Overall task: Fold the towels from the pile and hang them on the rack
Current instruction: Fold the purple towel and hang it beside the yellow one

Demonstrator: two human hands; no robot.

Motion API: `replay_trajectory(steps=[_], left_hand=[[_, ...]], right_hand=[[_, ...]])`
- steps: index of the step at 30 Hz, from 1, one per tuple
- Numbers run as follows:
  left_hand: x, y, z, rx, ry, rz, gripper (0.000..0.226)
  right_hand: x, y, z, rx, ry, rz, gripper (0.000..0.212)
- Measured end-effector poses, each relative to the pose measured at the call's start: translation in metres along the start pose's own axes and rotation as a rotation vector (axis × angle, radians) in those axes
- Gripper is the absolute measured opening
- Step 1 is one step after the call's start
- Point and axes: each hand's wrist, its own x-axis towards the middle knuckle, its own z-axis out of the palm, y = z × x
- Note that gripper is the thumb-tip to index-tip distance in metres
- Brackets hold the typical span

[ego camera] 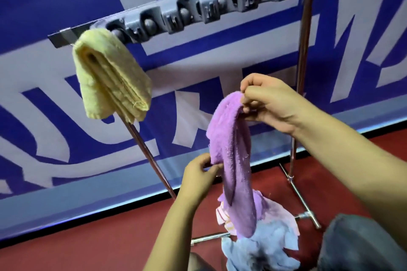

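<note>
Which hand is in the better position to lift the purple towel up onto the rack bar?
Probably the right hand: it pinches the purple towel's top fold, nearer the rack bar. The left hand holds a lower edge.

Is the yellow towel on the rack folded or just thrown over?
Folded. The yellow towel hangs over the rack bar in neat stacked layers, their edges visible at its end.

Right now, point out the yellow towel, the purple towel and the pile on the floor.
yellow towel (pixel 112 75): head view, middle of the folded bundle hanging on the rack.
purple towel (pixel 231 138): head view, upper drape between the hands.
pile (pixel 257 248): head view, blue cloth on top.
</note>
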Motion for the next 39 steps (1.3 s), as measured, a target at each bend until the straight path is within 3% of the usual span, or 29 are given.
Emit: replay_trajectory(steps=[7, 11, 14, 17, 22, 33, 36, 39], left_hand=[[-0.023, 0.059, -0.048, -0.355, 0.243, -0.026, 0.011], [-0.028, 0.088, -0.052, -0.473, 0.295, 0.024, 0.010], [-0.027, 0.100, -0.044, -0.566, 0.276, -0.011, 0.011], [-0.026, 0.109, -0.036, -0.637, 0.264, -0.040, 0.010], [-0.033, 0.121, -0.035, -0.722, 0.199, -0.009, 0.011], [-0.045, 0.116, -0.043, -0.595, 0.020, 0.094, 0.028], [-0.046, 0.116, -0.043, -0.683, 0.022, 0.090, 0.038], [-0.048, 0.119, -0.050, -0.633, 0.020, 0.136, 0.039]], right_hand=[[0.006, 0.001, -0.008, -0.049, 0.086, 0.046, 0.027], [-0.007, 0.010, 0.003, -0.310, -0.115, 0.069, 0.010], [-0.024, 0.009, 0.013, -0.593, -0.284, -0.069, 0.028], [-0.036, 0.010, 0.021, -0.779, -0.157, -0.267, 0.030], [-0.038, 0.013, 0.021, -0.727, -0.083, -0.291, 0.020], [-0.042, -0.003, 0.020, -0.543, -0.072, -0.307, 0.004], [-0.047, -0.007, 0.025, -0.507, -0.039, -0.346, 0.014], [-0.048, -0.012, 0.023, -0.519, -0.056, -0.355, 0.011]])
